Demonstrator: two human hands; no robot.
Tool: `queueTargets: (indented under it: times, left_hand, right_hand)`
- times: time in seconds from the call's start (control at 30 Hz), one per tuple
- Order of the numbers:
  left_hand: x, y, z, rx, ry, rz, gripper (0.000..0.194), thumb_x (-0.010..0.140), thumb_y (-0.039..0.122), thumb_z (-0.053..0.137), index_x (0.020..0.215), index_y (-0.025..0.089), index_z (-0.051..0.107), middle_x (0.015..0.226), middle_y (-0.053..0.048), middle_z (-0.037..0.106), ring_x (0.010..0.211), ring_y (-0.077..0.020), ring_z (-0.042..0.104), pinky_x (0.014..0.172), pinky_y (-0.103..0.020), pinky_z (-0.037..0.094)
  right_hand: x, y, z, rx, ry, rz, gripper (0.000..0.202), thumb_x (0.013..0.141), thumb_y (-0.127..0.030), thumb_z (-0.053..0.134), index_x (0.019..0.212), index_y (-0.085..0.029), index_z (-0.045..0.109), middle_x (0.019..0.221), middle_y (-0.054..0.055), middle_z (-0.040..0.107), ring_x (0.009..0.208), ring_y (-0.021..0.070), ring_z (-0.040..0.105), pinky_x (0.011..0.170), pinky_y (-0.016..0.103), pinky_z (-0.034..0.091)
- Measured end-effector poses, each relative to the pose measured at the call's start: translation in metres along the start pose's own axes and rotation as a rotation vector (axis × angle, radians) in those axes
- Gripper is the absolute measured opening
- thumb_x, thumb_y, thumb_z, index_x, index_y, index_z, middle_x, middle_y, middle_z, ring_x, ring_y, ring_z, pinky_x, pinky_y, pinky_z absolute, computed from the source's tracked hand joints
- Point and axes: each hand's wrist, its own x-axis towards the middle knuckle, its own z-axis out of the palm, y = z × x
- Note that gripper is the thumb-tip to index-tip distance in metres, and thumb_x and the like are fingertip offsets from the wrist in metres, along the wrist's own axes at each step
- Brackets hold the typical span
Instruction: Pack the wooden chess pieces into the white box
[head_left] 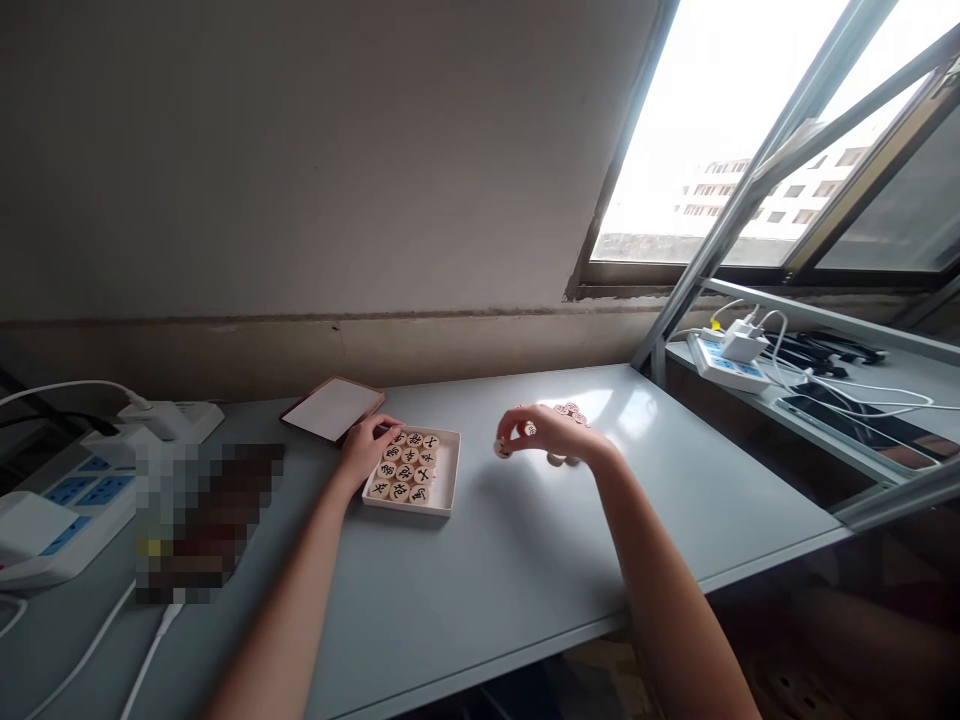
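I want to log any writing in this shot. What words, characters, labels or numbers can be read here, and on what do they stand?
Wooden chess discs in the white box: black characters, too small to read reliably.
Disc held in the right hand: marking too small to read.
Loose discs behind that hand: reddish marks, unreadable.
Power strip on the shelf: blue labels, blurred.
Power strip at left: no legible text.
The left hand rests on the box's edge.

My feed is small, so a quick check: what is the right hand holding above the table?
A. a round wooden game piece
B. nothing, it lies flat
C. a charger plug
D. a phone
A: the right hand pinches a round wooden game piece in its fingertips just above the table, right of the tray of like pieces, which the left hand touches.
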Motion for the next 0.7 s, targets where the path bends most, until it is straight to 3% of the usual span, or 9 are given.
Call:
queueTargets:
  times: [0.13,0.27,0.37,0.57,0.7]
  left_hand:
    - [-0.001,0.002,0.000,0.006,0.005,0.001,0.029,0.074,0.038,0.049,0.085,0.017,0.065,0.084,-0.006,0.067,0.078,-0.0204,0.060,0.068,-0.028,0.044]
    - [0.000,0.001,0.000,0.009,0.007,0.017,0.028,0.074,0.037,0.049,0.084,0.017,0.065,0.086,-0.006,0.067,0.081,-0.0207,0.059,0.069,-0.029,0.044]
    - [0.001,-0.001,0.001,0.006,0.004,0.018,0.028,0.074,0.038,0.049,0.084,0.017,0.065,0.086,-0.006,0.067,0.081,-0.0206,0.059,0.070,-0.029,0.044]
    - [0.001,-0.003,0.001,-0.013,0.005,0.016,0.028,0.074,0.037,0.049,0.084,0.017,0.065,0.085,-0.005,0.066,0.078,-0.0198,0.060,0.069,-0.028,0.045]
    - [0.002,-0.004,0.001,-0.005,0.008,0.028,0.027,0.073,0.036,0.049,0.084,0.018,0.065,0.085,-0.005,0.066,0.079,-0.0202,0.060,0.070,-0.029,0.045]
  right_hand:
    - [-0.007,0.024,-0.008,-0.244,0.000,0.184,0.008,0.072,-0.029,0.060,0.075,-0.024,0.065,0.083,0.001,0.064,0.072,0.0158,0.056,0.061,0.025,0.039]
    - [-0.007,0.030,-0.007,-0.333,0.046,0.219,0.010,0.070,-0.028,0.058,0.076,-0.024,0.065,0.082,0.002,0.064,0.077,0.0174,0.056,0.063,0.026,0.039]
    - [-0.006,0.030,-0.007,-0.291,0.003,0.232,0.014,0.068,-0.033,0.061,0.078,-0.025,0.065,0.082,0.002,0.064,0.074,0.0164,0.056,0.059,0.025,0.039]
    - [-0.010,0.034,-0.008,-0.124,-0.034,0.314,0.018,0.065,-0.028,0.061,0.083,-0.024,0.064,0.079,0.002,0.061,0.061,0.0124,0.053,0.047,0.021,0.035]
    - [-0.026,0.044,-0.006,-0.009,0.023,0.208,0.029,0.067,-0.033,0.061,0.095,-0.026,0.060,0.084,0.002,0.058,0.067,0.0136,0.053,0.055,0.024,0.041]
